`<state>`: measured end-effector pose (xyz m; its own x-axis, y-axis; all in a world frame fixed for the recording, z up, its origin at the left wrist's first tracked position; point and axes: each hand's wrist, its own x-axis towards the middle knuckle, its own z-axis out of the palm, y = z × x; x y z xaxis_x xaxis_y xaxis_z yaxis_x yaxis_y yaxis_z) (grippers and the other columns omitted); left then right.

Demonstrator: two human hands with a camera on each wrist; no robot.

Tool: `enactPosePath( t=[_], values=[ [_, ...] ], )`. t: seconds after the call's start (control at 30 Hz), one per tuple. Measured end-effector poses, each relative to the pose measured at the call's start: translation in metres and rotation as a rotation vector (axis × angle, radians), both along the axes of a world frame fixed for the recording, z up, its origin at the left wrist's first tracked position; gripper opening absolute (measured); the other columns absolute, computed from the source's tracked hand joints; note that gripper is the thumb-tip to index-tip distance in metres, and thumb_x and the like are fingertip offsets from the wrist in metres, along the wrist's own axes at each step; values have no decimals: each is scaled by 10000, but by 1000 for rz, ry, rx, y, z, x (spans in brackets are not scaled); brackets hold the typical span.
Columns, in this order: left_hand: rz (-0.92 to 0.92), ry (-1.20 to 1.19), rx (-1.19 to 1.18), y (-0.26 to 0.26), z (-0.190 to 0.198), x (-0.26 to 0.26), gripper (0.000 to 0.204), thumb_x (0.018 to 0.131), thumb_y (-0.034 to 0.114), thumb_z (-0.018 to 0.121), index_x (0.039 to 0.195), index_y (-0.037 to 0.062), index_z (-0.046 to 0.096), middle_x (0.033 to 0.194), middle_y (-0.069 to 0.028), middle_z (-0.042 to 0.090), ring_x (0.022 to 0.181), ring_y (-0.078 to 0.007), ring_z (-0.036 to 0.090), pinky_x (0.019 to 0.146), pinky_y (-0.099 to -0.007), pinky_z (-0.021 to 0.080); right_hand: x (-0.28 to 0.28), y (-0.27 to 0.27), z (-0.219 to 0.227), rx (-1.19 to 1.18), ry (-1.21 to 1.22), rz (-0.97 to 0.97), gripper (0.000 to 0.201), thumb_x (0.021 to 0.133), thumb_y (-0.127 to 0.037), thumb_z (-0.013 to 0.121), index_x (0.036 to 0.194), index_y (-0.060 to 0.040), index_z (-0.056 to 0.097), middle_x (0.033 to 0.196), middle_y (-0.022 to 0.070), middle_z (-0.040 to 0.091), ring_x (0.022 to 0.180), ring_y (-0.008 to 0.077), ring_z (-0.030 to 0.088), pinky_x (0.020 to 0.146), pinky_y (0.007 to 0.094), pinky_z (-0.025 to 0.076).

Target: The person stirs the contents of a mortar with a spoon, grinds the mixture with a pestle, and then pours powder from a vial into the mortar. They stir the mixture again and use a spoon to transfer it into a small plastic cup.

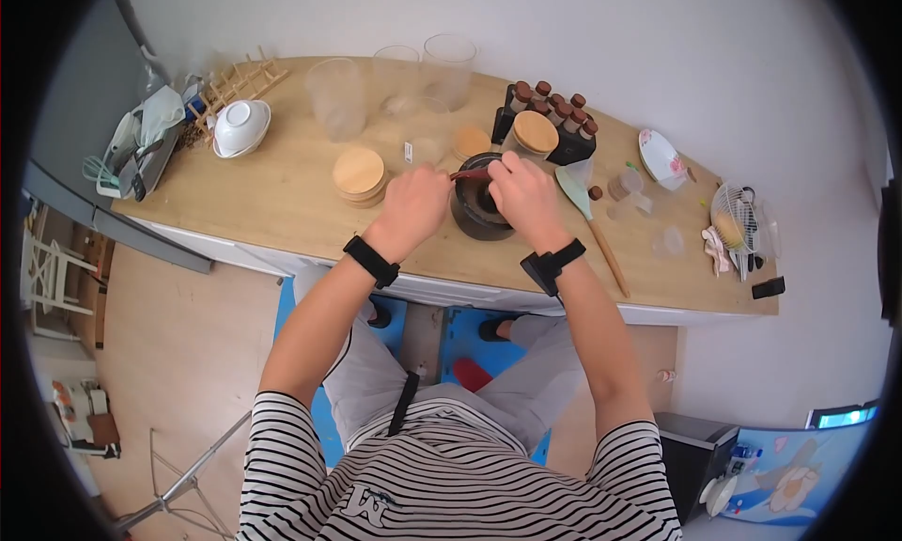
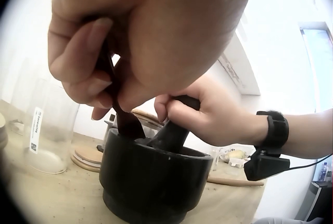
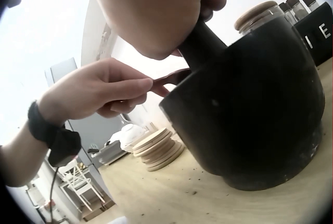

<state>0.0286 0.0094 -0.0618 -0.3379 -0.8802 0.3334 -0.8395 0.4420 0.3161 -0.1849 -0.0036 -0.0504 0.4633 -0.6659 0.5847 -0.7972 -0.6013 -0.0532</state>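
Note:
A black mortar (image 1: 481, 223) stands on the wooden counter, also large in the left wrist view (image 2: 151, 182) and the right wrist view (image 3: 255, 109). My left hand (image 1: 420, 203) pinches the handle of a dark reddish-brown spoon (image 2: 130, 123), whose lower end dips inside the mortar's rim. My right hand (image 1: 526, 198) grips the top of a black pestle (image 2: 169, 136), which leans in the mortar; in the right wrist view the pestle (image 3: 204, 44) shows below the palm. The mortar's contents are hidden.
Wooden lids (image 1: 359, 172) stack left of the mortar, with clear glass containers (image 1: 336, 99) behind. A lidded jar (image 1: 536, 133) and a black rack of bottles (image 1: 573, 146) stand behind right. A green spatula (image 1: 601, 235) lies right. White bowls (image 1: 241, 127) sit far left.

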Motion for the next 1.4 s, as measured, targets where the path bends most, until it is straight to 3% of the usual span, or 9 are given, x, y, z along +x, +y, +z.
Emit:
enactPosePath(
  t=[0.2, 0.37, 0.5, 0.63, 0.77, 0.97, 1.17, 1.4],
  values=[
    [18, -17, 75, 4, 7, -6, 229, 1002, 233, 630, 960, 19, 697, 887, -219, 665, 796, -449, 692, 675, -533, 556, -29, -3, 4, 90, -140, -99, 87, 831, -55, 683, 896, -79, 631, 871, 106, 592, 767, 329, 653, 677, 455, 547],
    [17, -15, 116, 2, -3, -11, 214, 1008, 231, 624, 981, 35, 705, 905, -224, 665, 801, -459, 687, 686, -540, 554, -14, 26, 8, 3, -128, 15, 137, 801, -77, 717, 870, -82, 599, 900, 76, 578, 821, 278, 649, 675, 412, 552],
    [-4, 26, 110, -2, -8, -11, 213, 1003, 215, 628, 973, 25, 721, 899, -237, 675, 800, -464, 687, 696, -540, 555, 4, 17, -4, -113, -108, 92, 162, 778, -103, 733, 859, -89, 594, 913, 52, 571, 839, 238, 646, 670, 383, 559],
    [-20, 88, 93, -5, -10, -6, 240, 998, 209, 639, 928, -5, 722, 858, -254, 674, 795, -466, 687, 694, -541, 555, 1, -2, -5, -40, -11, -5, 122, 800, -124, 710, 883, -84, 631, 889, 72, 591, 820, 259, 665, 659, 397, 567],
    [-60, 127, 80, -7, -5, -1, 224, 1003, 194, 633, 959, -6, 724, 845, -256, 665, 802, -470, 672, 695, -547, 534, -12, -3, -10, 141, -175, -134, 119, 821, -69, 689, 900, -50, 601, 927, 121, 573, 824, 345, 654, 665, 464, 548],
    [-86, 182, 64, -6, -6, 1, 198, 1003, 163, 629, 1004, -9, 727, 853, -261, 661, 797, -470, 657, 695, -544, 513, 0, 15, -2, -32, -195, 2, 134, 819, -85, 715, 883, -67, 598, 907, 88, 562, 865, 283, 653, 686, 431, 557],
    [-87, 190, 48, -7, -1, 4, 190, 1000, 149, 629, 1032, -7, 731, 844, -266, 665, 803, -471, 656, 694, -544, 512, 1, -13, -3, -142, -33, 45, 179, 792, -110, 758, 887, -86, 607, 916, 50, 559, 869, 244, 653, 674, 391, 563],
    [-101, 188, 61, -1, 0, 0, 195, 1001, 156, 628, 1012, -15, 721, 835, -275, 659, 789, -480, 651, 686, -544, 506, -17, -7, -13, 29, -127, -89, 155, 816, -96, 731, 911, -77, 610, 927, 75, 566, 855, 275, 650, 677, 413, 559]
  ],
)
